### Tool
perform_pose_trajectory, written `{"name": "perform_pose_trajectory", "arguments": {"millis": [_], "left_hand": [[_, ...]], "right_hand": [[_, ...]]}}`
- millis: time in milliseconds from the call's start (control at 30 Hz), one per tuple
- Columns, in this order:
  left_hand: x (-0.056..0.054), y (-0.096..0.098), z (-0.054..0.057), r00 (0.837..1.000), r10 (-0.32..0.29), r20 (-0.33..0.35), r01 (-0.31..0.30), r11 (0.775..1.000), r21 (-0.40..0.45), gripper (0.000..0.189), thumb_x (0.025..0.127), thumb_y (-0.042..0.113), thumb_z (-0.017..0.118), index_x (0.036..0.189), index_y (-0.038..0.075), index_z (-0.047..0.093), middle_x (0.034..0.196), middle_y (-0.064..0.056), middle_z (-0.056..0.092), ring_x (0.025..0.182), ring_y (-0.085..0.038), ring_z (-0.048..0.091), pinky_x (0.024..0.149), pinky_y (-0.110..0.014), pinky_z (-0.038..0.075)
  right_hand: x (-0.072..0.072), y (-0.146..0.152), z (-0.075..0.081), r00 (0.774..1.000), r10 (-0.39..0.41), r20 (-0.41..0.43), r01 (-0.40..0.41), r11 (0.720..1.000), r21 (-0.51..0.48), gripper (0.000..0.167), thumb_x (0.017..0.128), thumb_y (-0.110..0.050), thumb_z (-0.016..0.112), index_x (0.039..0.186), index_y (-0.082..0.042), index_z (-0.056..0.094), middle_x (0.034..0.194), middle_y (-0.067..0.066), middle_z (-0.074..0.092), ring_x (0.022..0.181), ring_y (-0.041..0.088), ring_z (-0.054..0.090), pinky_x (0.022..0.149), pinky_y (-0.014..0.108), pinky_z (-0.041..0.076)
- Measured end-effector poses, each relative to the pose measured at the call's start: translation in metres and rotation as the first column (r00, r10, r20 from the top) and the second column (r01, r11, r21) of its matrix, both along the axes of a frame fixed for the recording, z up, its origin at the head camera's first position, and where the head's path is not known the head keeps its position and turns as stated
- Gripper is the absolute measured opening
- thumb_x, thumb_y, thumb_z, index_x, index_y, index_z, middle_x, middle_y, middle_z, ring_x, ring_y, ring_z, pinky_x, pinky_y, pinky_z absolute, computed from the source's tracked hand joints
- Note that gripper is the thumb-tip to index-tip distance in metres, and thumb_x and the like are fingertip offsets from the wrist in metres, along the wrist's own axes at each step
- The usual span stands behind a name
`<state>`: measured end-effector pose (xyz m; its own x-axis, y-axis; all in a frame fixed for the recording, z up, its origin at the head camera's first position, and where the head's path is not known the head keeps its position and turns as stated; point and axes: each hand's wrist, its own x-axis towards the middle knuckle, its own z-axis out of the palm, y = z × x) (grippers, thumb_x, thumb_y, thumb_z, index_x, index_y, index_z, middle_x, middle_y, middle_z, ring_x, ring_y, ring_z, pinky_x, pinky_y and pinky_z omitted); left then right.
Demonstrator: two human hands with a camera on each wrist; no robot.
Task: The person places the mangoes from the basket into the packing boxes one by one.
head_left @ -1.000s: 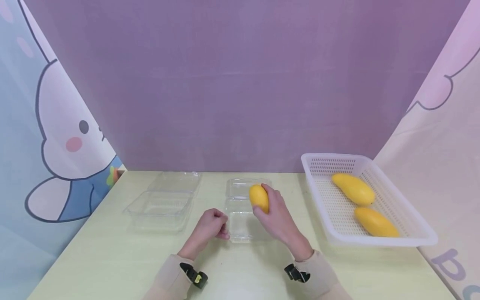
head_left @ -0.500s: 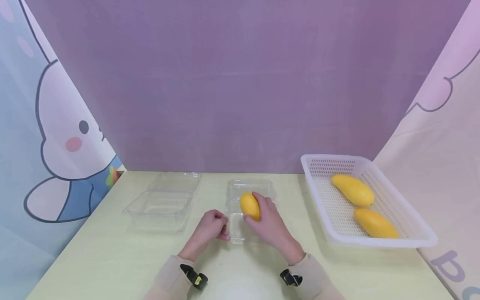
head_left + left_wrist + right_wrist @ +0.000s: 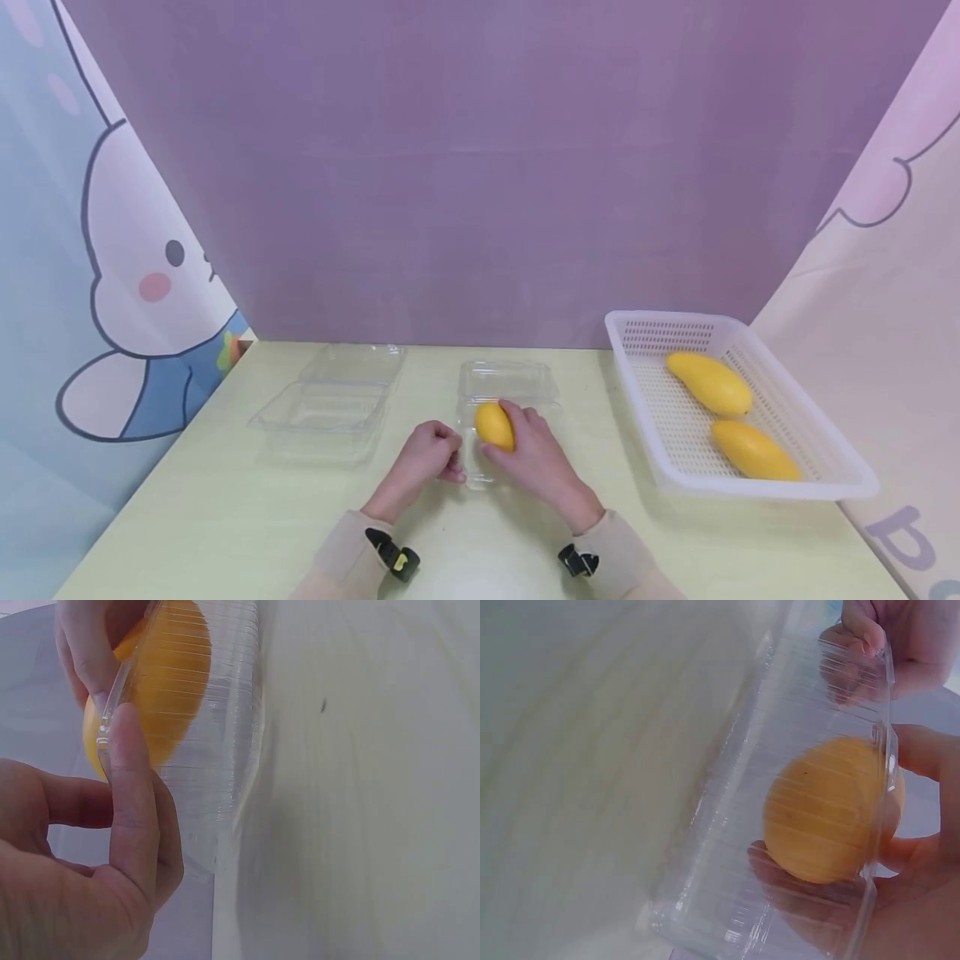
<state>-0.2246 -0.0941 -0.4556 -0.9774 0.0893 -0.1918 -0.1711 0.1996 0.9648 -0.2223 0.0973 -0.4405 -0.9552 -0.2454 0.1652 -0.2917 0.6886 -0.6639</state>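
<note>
- Our right hand (image 3: 536, 462) curls its fingers round a yellow mango (image 3: 495, 426) and holds it inside the near half of a clear plastic box (image 3: 510, 392) in the middle of the table (image 3: 225, 517).
- The right wrist view shows the mango (image 3: 829, 810) through the ribbed plastic wall, with our fingers under it.
- Our left hand (image 3: 423, 458) sits just left of the box, fingers curled, pinching the box's near left rim between thumb (image 3: 131, 795) and fingers.
- The box's lid lies open on the far side.
- A second clear box (image 3: 326, 404) stands open to the left, well apart from our hands.
- A white basket (image 3: 637, 392) on the right holds two more mangoes (image 3: 708, 383), lying side by side.
</note>
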Motion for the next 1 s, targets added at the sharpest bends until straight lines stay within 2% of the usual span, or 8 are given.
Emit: {"name": "perform_pose_trajectory", "arguments": {"millis": [267,567,667,800,900,1000], "left_hand": [[0.0012,0.0027,0.0006,1.000,-0.001,-0.006,0.001,1.000,0.014,0.014,0.099,0.004,0.052,0.106,-0.008,0.053,0.078,-0.012,0.057,0.058,-0.016,0.061,0.058,-0.031,0.061],[0.0021,0.0050,-0.0019,1.000,0.001,-0.003,-0.001,1.000,0.016,0.014,0.099,0.004,0.051,0.106,-0.008,0.052,0.078,-0.011,0.057,0.058,-0.016,0.061,0.058,-0.032,0.061],[0.0028,0.0051,-0.0015,1.000,0.001,-0.006,-0.001,1.000,0.013,0.014,0.099,0.004,0.052,0.106,-0.008,0.053,0.079,-0.012,0.057,0.058,-0.017,0.061,0.058,-0.032,0.061],[0.0024,0.0061,-0.0013,1.000,-0.006,-0.010,0.006,1.000,0.007,0.014,0.099,0.005,0.052,0.106,-0.007,0.053,0.079,-0.013,0.058,0.059,-0.017,0.061,0.059,-0.032,0.061],[0.0018,0.0067,-0.0016,1.000,-0.003,-0.010,0.003,1.000,0.006,0.015,0.098,0.005,0.053,0.107,-0.007,0.053,0.080,-0.013,0.058,0.058,-0.017,0.060,0.058,-0.032,0.061],[0.0015,0.0070,-0.0020,1.000,0.007,-0.006,-0.007,1.000,0.004,0.016,0.098,0.005,0.053,0.107,-0.008,0.053,0.079,-0.013,0.057,0.058,-0.017,0.060,0.058,-0.031,0.061]], "right_hand": [[0.0024,-0.0023,-0.0021,1.000,-0.002,-0.006,0.003,0.998,0.066,0.069,0.089,-0.036,0.077,0.145,-0.004,0.050,0.119,0.017,0.058,0.090,0.023,0.051,0.069,0.036,0.047],[0.0048,-0.0019,-0.0028,1.000,0.013,0.003,-0.013,0.988,0.156,0.060,0.089,-0.036,0.076,0.133,0.000,0.059,0.105,0.012,0.058,0.084,0.021,0.050,0.060,0.031,0.043],[0.0050,-0.0010,-0.0015,0.999,0.031,0.024,-0.034,0.987,0.158,0.057,0.090,-0.033,0.074,0.133,0.000,0.059,0.107,0.012,0.058,0.085,0.021,0.050,0.061,0.032,0.045],[0.0050,0.0004,0.0018,0.997,0.055,0.056,-0.063,0.988,0.144,0.054,0.090,-0.026,0.067,0.136,0.001,0.057,0.114,0.015,0.059,0.089,0.023,0.053,0.071,0.039,0.051],[0.0049,0.0000,0.0027,0.995,0.075,0.060,-0.082,0.987,0.140,0.052,0.092,-0.023,0.065,0.137,0.002,0.057,0.118,0.017,0.060,0.091,0.023,0.054,0.077,0.042,0.052],[0.0049,-0.0016,0.0027,0.995,0.095,0.038,-0.099,0.984,0.151,0.051,0.094,-0.022,0.067,0.136,0.003,0.056,0.118,0.017,0.059,0.090,0.023,0.053,0.075,0.041,0.052]]}}
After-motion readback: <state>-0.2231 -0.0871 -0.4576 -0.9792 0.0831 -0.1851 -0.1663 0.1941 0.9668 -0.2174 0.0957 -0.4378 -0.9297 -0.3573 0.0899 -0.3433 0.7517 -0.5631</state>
